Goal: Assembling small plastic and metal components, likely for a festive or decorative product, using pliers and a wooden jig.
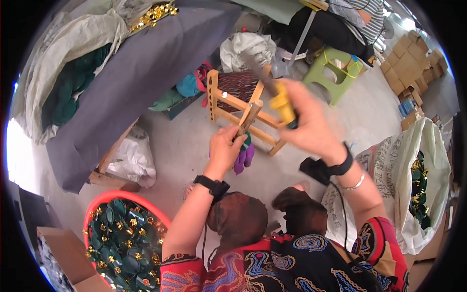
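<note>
My right hand [311,119], blurred by motion, is closed round the yellow handle of a hand tool [281,103]. Its long, dark blade is smeared and points up to the left, so I cannot tell the exact kind. My left hand [225,148] grips a short brown wooden stick [251,118], which slants up against a small wooden stool [237,103]. The stool lies tipped over in front of me, its dark red woven seat facing away. Below my left fingers hangs a purple and green cloth thing [244,158], partly hidden by the hand.
A red tub [92,214] of dark green discs with gold pieces stands at lower left; an open white sack [396,194] of similar pieces is at right. A grey cloth-covered table [146,78] runs along the left. A green plastic stool [333,73] stands near a seated person [335,29].
</note>
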The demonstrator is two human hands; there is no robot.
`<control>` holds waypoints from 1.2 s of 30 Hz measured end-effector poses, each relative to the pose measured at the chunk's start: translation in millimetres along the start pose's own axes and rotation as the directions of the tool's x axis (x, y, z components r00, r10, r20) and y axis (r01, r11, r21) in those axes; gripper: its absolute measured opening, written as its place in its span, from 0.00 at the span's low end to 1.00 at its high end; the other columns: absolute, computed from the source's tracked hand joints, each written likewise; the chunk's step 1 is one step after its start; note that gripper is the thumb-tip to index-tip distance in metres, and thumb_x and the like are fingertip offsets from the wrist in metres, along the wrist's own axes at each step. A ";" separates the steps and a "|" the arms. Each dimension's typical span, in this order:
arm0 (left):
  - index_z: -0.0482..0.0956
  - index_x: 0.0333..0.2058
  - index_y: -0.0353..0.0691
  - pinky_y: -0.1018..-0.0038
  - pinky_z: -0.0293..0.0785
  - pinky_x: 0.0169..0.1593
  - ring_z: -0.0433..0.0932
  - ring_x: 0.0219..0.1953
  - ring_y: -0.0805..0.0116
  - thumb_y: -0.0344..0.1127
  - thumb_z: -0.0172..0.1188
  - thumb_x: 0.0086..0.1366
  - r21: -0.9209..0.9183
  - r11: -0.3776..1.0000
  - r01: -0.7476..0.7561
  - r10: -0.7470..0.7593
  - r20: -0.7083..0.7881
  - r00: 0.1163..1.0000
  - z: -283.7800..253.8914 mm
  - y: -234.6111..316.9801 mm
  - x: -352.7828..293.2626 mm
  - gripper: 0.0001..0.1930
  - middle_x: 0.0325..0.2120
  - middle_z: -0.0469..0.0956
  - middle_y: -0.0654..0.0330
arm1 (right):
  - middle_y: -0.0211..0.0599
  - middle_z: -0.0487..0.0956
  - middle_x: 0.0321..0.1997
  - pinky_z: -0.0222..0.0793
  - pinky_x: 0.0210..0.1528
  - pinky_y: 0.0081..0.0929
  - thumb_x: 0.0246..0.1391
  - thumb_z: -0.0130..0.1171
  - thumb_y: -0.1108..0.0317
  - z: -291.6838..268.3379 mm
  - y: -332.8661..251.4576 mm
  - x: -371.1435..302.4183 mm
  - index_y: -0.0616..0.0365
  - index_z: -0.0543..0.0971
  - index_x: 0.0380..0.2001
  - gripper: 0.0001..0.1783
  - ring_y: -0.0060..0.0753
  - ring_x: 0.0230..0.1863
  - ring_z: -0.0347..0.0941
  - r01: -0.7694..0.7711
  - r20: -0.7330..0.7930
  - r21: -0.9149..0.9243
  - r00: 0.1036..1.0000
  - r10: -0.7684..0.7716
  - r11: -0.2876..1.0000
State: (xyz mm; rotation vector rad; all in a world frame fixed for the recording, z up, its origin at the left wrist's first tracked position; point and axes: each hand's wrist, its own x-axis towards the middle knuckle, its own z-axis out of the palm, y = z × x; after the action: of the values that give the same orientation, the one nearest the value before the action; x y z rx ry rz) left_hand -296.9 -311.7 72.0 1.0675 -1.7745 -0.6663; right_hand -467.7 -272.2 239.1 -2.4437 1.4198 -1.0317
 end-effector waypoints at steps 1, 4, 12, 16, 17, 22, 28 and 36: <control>0.76 0.28 0.38 0.62 0.69 0.35 0.73 0.32 0.52 0.33 0.61 0.52 0.026 0.999 -0.028 0.029 -0.009 1.000 2.6 3.4 2.2 0.07 0.26 0.75 0.54 | 0.50 0.68 0.45 0.64 0.48 0.37 0.30 0.58 0.76 11.4 3.9 -1.0 0.64 0.68 0.42 0.27 0.50 0.47 0.66 0.171 -0.066 0.098 0.984 -0.165 0.980; 0.76 0.30 0.38 0.61 0.69 0.34 0.73 0.31 0.51 0.31 0.61 0.52 0.057 0.990 -0.128 0.127 0.008 0.992 14.9 -4.6 2.0 0.07 0.27 0.75 0.54 | 0.49 0.66 0.44 0.62 0.50 0.36 0.31 0.59 0.73 44.0 18.2 -6.7 0.65 0.68 0.40 0.26 0.50 0.46 0.63 0.143 0.017 0.133 0.989 -0.147 0.981; 0.76 0.40 0.32 0.80 0.72 0.29 0.74 0.30 0.79 0.26 0.57 0.57 -0.421 0.879 0.225 -0.254 -0.013 0.967 -49.4 81.7 12.0 0.11 0.31 0.77 0.63 | 0.49 0.65 0.40 0.63 0.45 0.33 0.31 0.60 0.74 16.9 17.3 -64.6 0.67 0.68 0.40 0.27 0.47 0.42 0.63 -0.243 -0.538 0.301 0.756 0.374 0.922; 0.75 0.42 0.29 0.78 0.72 0.36 0.75 0.35 0.76 0.28 0.54 0.58 -0.603 0.780 0.169 0.087 0.371 0.924 8.1 268.7 45.7 0.14 0.35 0.77 0.61 | 0.50 0.66 0.36 0.63 0.44 0.35 0.33 0.62 0.73 22.7 29.3 -119.3 0.67 0.68 0.38 0.24 0.52 0.41 0.63 -0.330 -0.515 0.387 0.697 0.499 0.861; 0.75 0.44 0.30 0.78 0.73 0.38 0.75 0.38 0.76 0.29 0.55 0.58 -0.621 0.784 0.010 0.327 0.427 0.843 28.5 301.2 57.2 0.15 0.36 0.77 0.61 | 0.50 0.66 0.36 0.63 0.44 0.35 0.33 0.62 0.73 35.0 34.4 -128.7 0.67 0.68 0.38 0.24 0.52 0.41 0.63 -0.320 -0.529 0.395 0.687 0.498 0.861; 0.65 0.56 0.33 0.72 0.69 0.53 0.71 0.52 0.66 0.40 0.59 0.60 -0.831 0.546 -0.104 0.590 0.294 0.752 100.2 393.4 59.3 0.28 0.51 0.72 0.50 | 0.46 0.70 0.39 0.64 0.46 0.35 0.36 0.62 0.75 74.0 24.4 -126.7 0.68 0.69 0.42 0.26 0.46 0.43 0.67 -0.199 -0.618 0.185 0.738 0.271 0.962; 0.70 0.50 0.33 0.64 0.67 0.53 0.73 0.47 0.51 0.37 0.61 0.54 -0.241 0.778 -0.580 0.596 -0.008 0.803 40.4 273.3 19.7 0.25 0.45 0.74 0.46 | 0.42 0.72 0.42 0.67 0.45 0.33 0.37 0.61 0.77 30.9 26.5 -139.2 0.68 0.68 0.46 0.27 0.40 0.43 0.70 -0.288 -0.387 0.426 0.799 0.461 0.857; 0.79 0.42 0.37 0.64 0.73 0.46 0.78 0.43 0.52 0.32 0.61 0.51 0.341 0.652 0.677 -0.364 -0.643 0.674 -195.5 37.2 -240.1 0.17 0.38 0.79 0.47 | 0.37 0.72 0.45 0.72 0.41 0.23 0.38 0.56 0.82 41.8 26.5 -134.9 0.67 0.68 0.50 0.29 0.28 0.39 0.74 -0.390 0.117 0.766 0.866 0.486 0.511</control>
State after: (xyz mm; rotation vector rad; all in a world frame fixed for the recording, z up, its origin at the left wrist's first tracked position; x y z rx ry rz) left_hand -87.8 -80.5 79.4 2.0364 -1.1426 -0.1213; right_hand -504.5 -186.6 129.8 -1.3188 1.1594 -1.2936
